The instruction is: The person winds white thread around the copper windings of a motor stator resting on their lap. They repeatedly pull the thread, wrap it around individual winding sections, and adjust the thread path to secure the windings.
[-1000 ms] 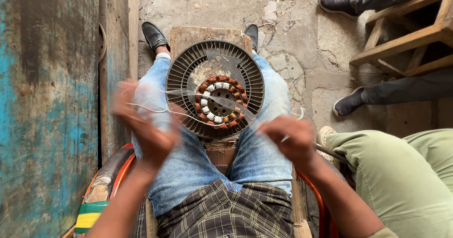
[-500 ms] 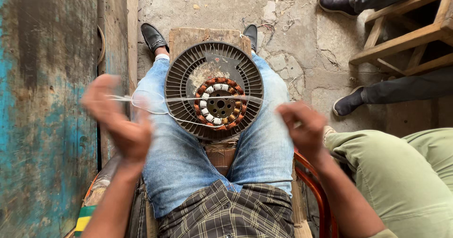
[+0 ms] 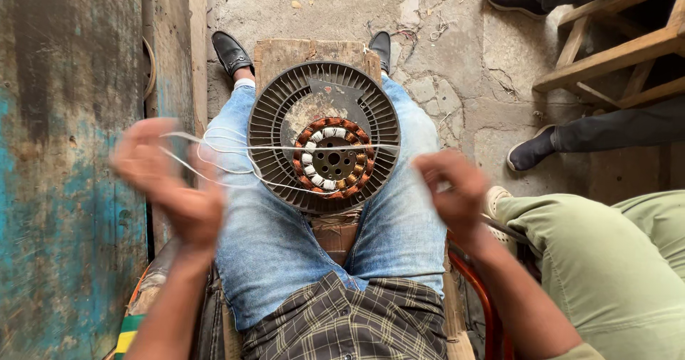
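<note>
A round dark motor housing [image 3: 278, 128] with ribbed fins rests between my knees on a wooden block [image 3: 307, 52]. Copper and white coil windings [image 3: 332, 159] ring its centre. A thin white string [image 3: 228, 148] stretches across the housing between my hands, with loose loops on the left. My left hand [image 3: 168, 181], blurred, holds the string's left part beside my left knee. My right hand [image 3: 451, 189] is closed on the string's right end, just right of the housing.
A worn blue-painted metal panel [image 3: 64, 160] stands close on the left. Another person's leg in green trousers [image 3: 606, 260] sits at right. Two dark shoes [image 3: 528, 151] and a wooden frame [image 3: 614, 46] are at the upper right. The floor is cracked concrete [image 3: 442, 60].
Both hands have moved apart, the left swinging out to the left and upward, pulling the string taut across the housing. The housing stays in place.
</note>
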Demonstrator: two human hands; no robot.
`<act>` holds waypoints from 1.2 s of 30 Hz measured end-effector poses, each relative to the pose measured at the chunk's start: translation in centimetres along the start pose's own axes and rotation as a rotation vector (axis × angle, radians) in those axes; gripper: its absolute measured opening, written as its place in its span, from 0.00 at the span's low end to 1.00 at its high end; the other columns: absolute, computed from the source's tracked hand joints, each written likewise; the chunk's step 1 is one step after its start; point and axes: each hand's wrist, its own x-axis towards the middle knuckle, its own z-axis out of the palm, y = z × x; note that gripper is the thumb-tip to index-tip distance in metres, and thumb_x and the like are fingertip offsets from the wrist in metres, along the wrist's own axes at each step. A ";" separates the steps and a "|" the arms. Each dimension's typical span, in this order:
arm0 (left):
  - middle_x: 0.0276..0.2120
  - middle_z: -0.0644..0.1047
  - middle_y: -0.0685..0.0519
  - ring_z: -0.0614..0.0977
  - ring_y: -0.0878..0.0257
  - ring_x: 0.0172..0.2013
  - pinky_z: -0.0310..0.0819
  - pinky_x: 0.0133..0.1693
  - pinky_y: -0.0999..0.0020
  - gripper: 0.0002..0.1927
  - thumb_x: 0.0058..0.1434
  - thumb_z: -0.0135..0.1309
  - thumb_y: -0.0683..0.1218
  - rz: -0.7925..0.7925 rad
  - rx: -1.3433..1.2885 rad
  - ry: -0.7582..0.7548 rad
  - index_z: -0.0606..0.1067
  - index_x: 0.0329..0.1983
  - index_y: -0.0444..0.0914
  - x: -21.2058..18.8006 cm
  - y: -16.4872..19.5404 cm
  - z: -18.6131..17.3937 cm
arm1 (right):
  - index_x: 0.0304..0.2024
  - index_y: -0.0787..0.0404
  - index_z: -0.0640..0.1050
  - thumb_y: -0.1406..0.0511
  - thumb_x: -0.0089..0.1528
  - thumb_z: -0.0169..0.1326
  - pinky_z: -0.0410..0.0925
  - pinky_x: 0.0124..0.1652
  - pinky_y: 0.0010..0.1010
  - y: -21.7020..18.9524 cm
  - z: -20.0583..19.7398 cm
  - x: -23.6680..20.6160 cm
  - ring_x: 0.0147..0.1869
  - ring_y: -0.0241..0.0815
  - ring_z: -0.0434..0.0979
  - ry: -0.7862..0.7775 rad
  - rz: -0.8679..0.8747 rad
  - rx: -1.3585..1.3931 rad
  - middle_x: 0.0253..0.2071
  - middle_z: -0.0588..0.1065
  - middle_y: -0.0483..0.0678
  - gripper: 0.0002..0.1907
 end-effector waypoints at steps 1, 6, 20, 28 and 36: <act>0.49 0.72 0.41 0.74 0.54 0.53 0.70 0.58 0.56 0.21 0.70 0.59 0.49 0.093 0.063 -0.097 0.69 0.55 0.31 -0.9 0.2 0.7 | 0.31 0.57 0.80 0.63 0.63 0.63 0.67 0.23 0.27 -1.0 0.7 -0.2 0.22 0.34 0.73 -0.072 -0.106 -0.078 0.23 0.76 0.45 0.07; 0.34 0.81 0.54 0.82 0.58 0.38 0.70 0.63 0.46 0.11 0.55 0.58 0.39 0.220 -0.399 -0.796 0.80 0.40 0.43 -3.6 3.1 3.4 | 0.41 0.60 0.81 0.63 0.63 0.64 0.69 0.28 0.30 -5.0 1.6 -1.1 0.30 0.38 0.79 -0.248 -0.367 0.265 0.31 0.78 0.45 0.08; 0.37 0.80 0.51 0.82 0.57 0.43 0.73 0.57 0.53 0.06 0.59 0.54 0.44 0.442 -0.126 -0.506 0.77 0.40 0.40 -1.0 8.5 2.9 | 0.40 0.59 0.81 0.66 0.60 0.66 0.72 0.32 0.31 -3.5 0.9 -1.1 0.33 0.40 0.80 -0.313 -0.333 0.359 0.33 0.80 0.47 0.07; 0.41 0.79 0.47 0.76 0.54 0.51 0.67 0.61 0.59 0.07 0.71 0.48 0.41 -0.307 -0.011 -0.047 0.77 0.43 0.36 4.1 4.8 -0.8 | 0.40 0.59 0.82 0.69 0.64 0.63 0.72 0.33 0.26 1.7 -1.3 0.2 0.34 0.37 0.81 -0.072 0.140 0.141 0.34 0.81 0.47 0.03; 0.53 0.78 0.43 0.76 0.50 0.57 0.51 0.67 0.47 0.32 0.56 0.60 0.58 0.506 -0.090 -0.610 0.76 0.55 0.30 -0.8 9.8 3.4 | 0.39 0.58 0.82 0.66 0.59 0.66 0.71 0.31 0.31 -4.0 1.0 -1.2 0.31 0.41 0.80 -0.368 -0.304 0.359 0.32 0.80 0.46 0.07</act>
